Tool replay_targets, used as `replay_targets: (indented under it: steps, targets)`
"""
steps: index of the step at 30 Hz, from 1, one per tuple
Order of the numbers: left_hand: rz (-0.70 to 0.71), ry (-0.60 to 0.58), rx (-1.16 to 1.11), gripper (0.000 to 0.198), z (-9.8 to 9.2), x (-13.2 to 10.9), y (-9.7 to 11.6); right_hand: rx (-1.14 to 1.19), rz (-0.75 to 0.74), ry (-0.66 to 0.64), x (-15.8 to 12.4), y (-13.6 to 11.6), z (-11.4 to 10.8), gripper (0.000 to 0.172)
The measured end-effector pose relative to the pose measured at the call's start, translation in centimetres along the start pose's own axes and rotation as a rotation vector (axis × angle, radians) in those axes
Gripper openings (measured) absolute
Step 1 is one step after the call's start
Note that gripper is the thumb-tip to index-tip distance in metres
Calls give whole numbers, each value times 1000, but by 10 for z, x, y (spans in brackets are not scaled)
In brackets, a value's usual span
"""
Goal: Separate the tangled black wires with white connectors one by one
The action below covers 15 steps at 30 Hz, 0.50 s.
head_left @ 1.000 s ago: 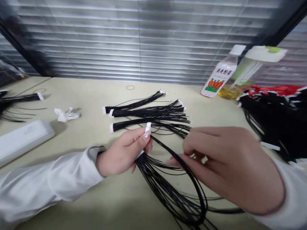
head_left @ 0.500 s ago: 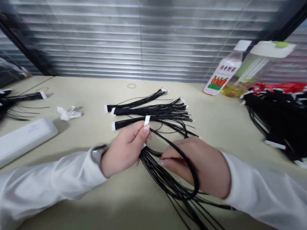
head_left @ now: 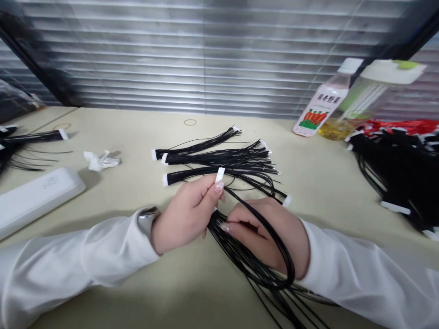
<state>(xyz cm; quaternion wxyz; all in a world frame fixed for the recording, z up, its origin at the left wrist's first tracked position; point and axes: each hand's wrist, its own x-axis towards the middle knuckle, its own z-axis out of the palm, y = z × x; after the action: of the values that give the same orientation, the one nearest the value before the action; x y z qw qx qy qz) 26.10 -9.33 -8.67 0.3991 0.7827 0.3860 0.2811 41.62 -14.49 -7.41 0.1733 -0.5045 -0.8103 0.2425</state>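
Note:
My left hand (head_left: 192, 212) pinches a white connector (head_left: 220, 174) between thumb and fingers. From it a bundle of thin black wires (head_left: 254, 269) fans out toward the lower right, and one thick strand loops over my right hand (head_left: 270, 233). The right thumb and fingers are closed at the wires just right of the left hand; what lies between their tips is hard to make out. Behind the hands lie several black wire harnesses (head_left: 212, 158) with white connectors at their left ends.
Left are a white oblong case (head_left: 41, 198), a crumpled tissue (head_left: 101, 161) and more black wires (head_left: 37, 137). A drink bottle (head_left: 324, 100) and a plastic jug (head_left: 373, 98) stand at back right, near a heap of black wire bundles (head_left: 401, 169). Blinds (head_left: 206, 59) rise behind the table.
My left hand and its connector have shifted slightly right. My right hand has moved left, closer to the left hand, with its fingertips nearer the connector end of the wires.

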Motion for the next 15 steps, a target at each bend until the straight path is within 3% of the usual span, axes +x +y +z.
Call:
replay_targets:
  steps: [10, 15]
  targets:
    - [-33, -28, -47, 30, 0, 0, -1, -153, -79, 42, 0, 2, -3, 30]
    - [-73, -68, -55, 32, 0, 0, -3, -392, -83, -14, -6, 3, -13, 18]
